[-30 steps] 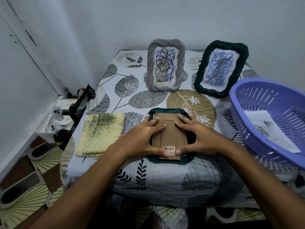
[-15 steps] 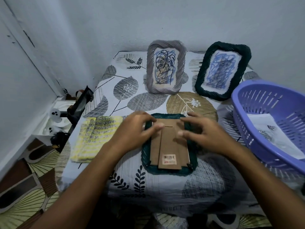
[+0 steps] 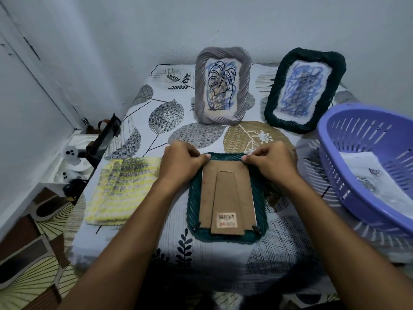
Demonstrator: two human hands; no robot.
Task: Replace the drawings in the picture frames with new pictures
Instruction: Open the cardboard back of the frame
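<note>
On the left of the surface [image 3: 223,135] I see a yellow knitted cloth [image 3: 121,191] lying flat. Just right of it, my left hand [image 3: 181,163] sits at the far left corner of the face-down green frame [image 3: 193,198], fingers [image 3: 204,158] curled, thumb tip pressing the top edge of the cardboard backing [image 3: 226,193]; whether it actually pinches a tab I cannot tell. The frame lies flat between my hands, long axis running away from me, barcode sticker [image 3: 226,219] at the near end. My right hand [image 3: 271,163] mirrors the left at the far right corner, fingers curled. Behind stand the grey frame [image 3: 221,86] and the dark green frame [image 3: 305,92], upright, each showing a blue scribble. At far right, the purple basket [image 3: 335,175] holds paper sheets [image 3: 371,175].
</note>
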